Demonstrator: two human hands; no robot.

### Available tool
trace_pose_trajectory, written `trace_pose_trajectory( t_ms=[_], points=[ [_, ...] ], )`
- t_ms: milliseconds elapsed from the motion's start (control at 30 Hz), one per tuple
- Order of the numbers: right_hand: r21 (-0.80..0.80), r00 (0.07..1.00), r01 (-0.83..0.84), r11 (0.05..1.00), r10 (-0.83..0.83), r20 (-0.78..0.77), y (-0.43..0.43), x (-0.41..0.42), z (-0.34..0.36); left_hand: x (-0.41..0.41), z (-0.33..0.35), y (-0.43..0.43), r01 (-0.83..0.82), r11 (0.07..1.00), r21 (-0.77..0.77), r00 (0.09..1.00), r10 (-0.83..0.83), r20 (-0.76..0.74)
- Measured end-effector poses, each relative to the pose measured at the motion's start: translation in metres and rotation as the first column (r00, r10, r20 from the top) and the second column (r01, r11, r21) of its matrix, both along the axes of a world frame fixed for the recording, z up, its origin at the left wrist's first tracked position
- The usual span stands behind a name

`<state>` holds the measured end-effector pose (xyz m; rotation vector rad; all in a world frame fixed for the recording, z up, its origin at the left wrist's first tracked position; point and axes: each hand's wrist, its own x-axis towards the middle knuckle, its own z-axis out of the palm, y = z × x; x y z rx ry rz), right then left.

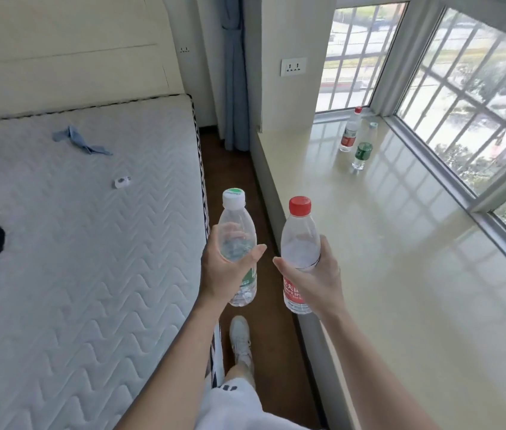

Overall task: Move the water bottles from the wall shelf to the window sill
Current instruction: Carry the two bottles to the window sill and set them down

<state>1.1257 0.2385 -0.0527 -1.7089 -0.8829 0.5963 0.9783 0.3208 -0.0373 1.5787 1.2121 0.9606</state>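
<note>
Nearest us, at 6 o'clock, our left hand (223, 271) and right hand (313, 274) are raised side by side, close together but apart. The left hand's fingers and thumb are curled round the green bottle (236, 231). The right hand's are wrapped round the red bottle (299, 237). Both bottles are upright, capped and held in the air, over the floor strip between the bed (74, 243) at 9 o'clock and the sill (416, 274) at 3 o'clock.

Progress: at 1 o'clock the far red bottle (350, 131) and the far green bottle (363, 150) stand upright on the sill, just beside each other near the window corner. We judge these two delivered. The two in hand are in transit and not yet set down. The wall shelf is out of view, so we cannot tell whether more remain there.

Count: four bottles in all, two red-labelled and two green-labelled. Two are held and two are on the sill. There are two hands, one shoe (240, 336) on the floor at 6 o'clock, and one blue cloth (80, 142) on the bed at 10 o'clock.
</note>
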Motion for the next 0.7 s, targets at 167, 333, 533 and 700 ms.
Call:
trace_pose_trajectory(
  t_ms=[167,333,533,700],
  points=[
    [0.025,1.000,-0.011,1.000,0.012,-0.013,0.104,0.021,0.002,0.015,0.004,0.098,-0.022,1.000,-0.022,1.000,0.023,0.020],
    [0.021,1.000,-0.004,1.000,0.004,-0.005,0.212,0.032,0.010,0.027,0.011,0.205,0.001,0.999,-0.040,0.999,0.001,0.045],
    [0.042,1.000,0.015,0.999,-0.015,-0.008,0.309,0.048,0.021,0.041,0.011,0.305,0.018,0.999,-0.043,0.998,-0.015,0.066],
    [0.025,0.998,0.051,0.998,-0.051,-0.027,0.365,0.070,0.013,0.054,0.008,0.369,0.044,0.998,-0.047,0.997,-0.041,0.069]
  ],
)
